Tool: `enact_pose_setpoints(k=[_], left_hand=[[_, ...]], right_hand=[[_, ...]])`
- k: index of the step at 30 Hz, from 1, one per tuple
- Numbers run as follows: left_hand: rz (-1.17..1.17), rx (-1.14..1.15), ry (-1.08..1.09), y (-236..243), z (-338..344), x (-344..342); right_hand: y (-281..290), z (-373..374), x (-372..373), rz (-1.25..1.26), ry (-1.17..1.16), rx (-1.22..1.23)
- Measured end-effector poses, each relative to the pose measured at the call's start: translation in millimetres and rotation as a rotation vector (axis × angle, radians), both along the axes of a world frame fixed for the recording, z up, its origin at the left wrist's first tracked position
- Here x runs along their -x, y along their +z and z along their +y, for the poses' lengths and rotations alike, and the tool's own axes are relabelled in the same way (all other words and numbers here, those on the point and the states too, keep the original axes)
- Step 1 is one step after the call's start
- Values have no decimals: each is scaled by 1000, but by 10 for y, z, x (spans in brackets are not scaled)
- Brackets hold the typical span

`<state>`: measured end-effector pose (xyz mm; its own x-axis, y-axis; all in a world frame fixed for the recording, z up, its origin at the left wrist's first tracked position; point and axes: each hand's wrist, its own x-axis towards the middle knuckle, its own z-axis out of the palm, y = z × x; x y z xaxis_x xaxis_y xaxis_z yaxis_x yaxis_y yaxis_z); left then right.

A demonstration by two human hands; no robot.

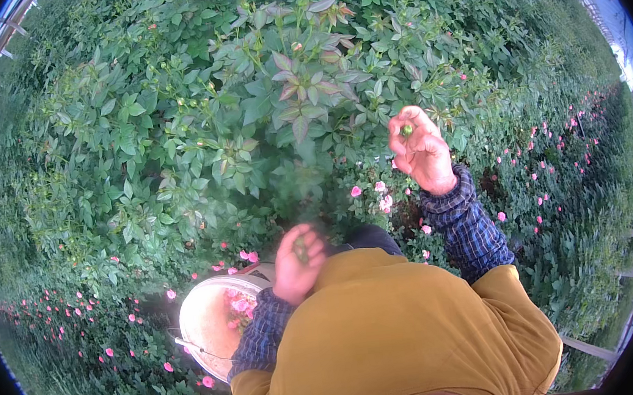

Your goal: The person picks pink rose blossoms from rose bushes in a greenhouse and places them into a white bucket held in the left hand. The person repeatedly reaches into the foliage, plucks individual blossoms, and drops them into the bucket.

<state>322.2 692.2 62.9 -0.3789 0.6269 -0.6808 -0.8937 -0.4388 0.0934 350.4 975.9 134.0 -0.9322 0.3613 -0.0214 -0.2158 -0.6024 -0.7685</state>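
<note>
Clasping a green rosebud [407,130], the right hand [423,149] is raised, palm-up, right of centre; below centre, the left hand [296,266] (blurred) curls around a greenish clump [301,251] near the pale bucket [204,315].

Decent gap between left hand [298,262] and right hand [424,147]; leafy bushes [299,92] block ahead, white bucket [204,311] hems the left.

You hold your right hand [422,149] out ahead, palm [429,164] up, fingers [402,164] curled in, right forearm [465,221] leaning inward; your left hand [298,266], blurred, sits lower and closer to your torso [420,324], partly closed, left forearm [262,328] also angled inward
</note>
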Motion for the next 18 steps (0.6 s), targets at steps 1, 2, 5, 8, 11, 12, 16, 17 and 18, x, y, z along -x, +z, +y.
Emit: enact_pose_setpoints(k=[1,2,5,8,11,12,16,17,18], left_hand=[[22,-48,-26,9,11,57],[29,-87,-47,15,22,96],[31,-128,-95,23,40,171],[43,-85,-107,18,29,197],[38,-76,-98,-9,39,215],[30,-82,-91,-23,59,220],[23,-148,-80,-61,147,244],[41,-172,-69,-62,156,255],[52,-193,-65,-62,166,265]], right_hand=[[-115,-148,-77,-125,110,49],[-279,-296,-54,-195,220,80],[-812,-643,255,-467,135,-346],[-1183,-636,541,-518,-240,-1186],[-1383,-465,659,-704,-301,-1429],[-1424,-388,709,-726,-306,-1433],[-1539,-107,944,-656,-458,-1443],[-1565,-50,995,-645,-476,-1426],[-1600,-17,1027,-706,-508,-1385]])
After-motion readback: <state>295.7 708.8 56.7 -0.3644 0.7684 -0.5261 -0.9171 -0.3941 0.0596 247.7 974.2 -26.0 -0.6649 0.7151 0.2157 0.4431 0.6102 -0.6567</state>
